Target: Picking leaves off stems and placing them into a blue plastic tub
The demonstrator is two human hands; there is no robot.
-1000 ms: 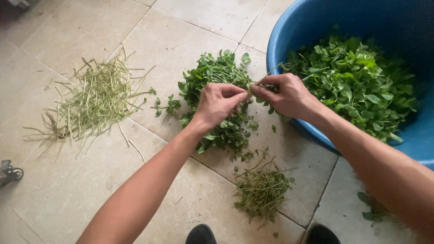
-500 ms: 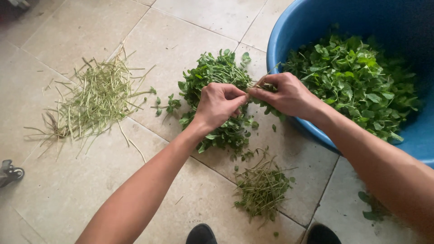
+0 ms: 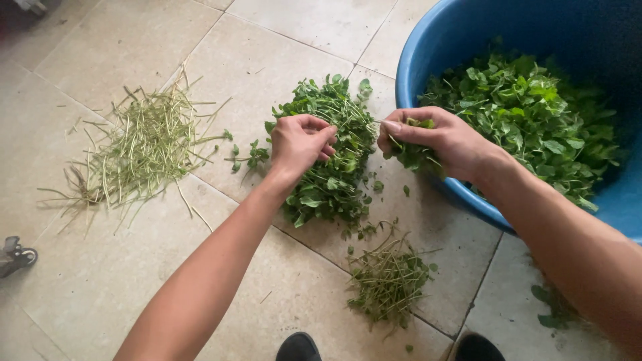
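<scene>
Far left, at the frame edge: a small dark object [image 3: 15,254], cut off, kind not identifiable. Next, a loose heap of bare pale-green stalks [image 3: 137,147] on the tiled floor [image 3: 87,40]; these carry no leaves.

Centre: a pile of leafy green sprigs [image 3: 334,160] on the tiles. The left hand [image 3: 301,144] sits over it, fingers curled closed, pinching what appears to be a thin stem; the stem itself is too fine to follow. Below the pile, a smaller tangle of stringy green trimmings [image 3: 388,277].

Right of centre: the right hand [image 3: 435,137], fingers clenched on a small bunch of leaves [image 3: 414,154], at the rim of a blue plastic tub [image 3: 428,60]. The tub holds a thick layer of picked green leaves [image 3: 528,113].

Judgement: well advanced. Tub and stalk heap are both substantial, yet the floor pile is still sizeable.

Hidden: the tub's right side is cut off; its depth is unclear. Two dark toe caps [image 3: 297,347] show at the bottom edge.
</scene>
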